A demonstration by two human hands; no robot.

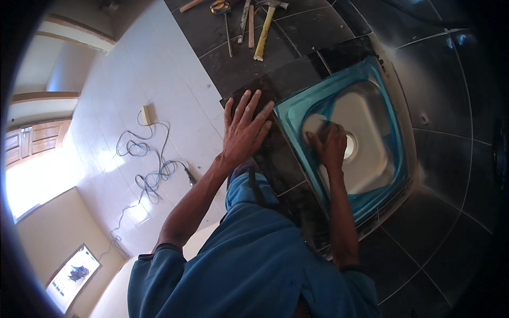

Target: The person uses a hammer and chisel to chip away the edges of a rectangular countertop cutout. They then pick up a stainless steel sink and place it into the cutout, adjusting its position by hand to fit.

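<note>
A stainless steel sink (366, 111) sits in the black tiled counter, with its round drain hole (349, 147) showing pale. Blue protective film (304, 106) covers its rim and parts of the inner walls, while much of the basin is bare metal with torn film edges. My right hand (331, 146) reaches into the basin beside the drain, its fingers curled at a loose flap of the film; the fingertips are partly hidden. My left hand (246, 127) lies flat on the black counter edge (275, 146) left of the sink, fingers spread and holding nothing.
On the far counter lie a hammer (265, 32) with a yellow handle, a screwdriver (228, 32) and several narrow tools. A tangled cable (154, 175) with a yellowish box (146, 114) lies on the pale floor to the left. Dark wall tiles (442, 90) rise at the right.
</note>
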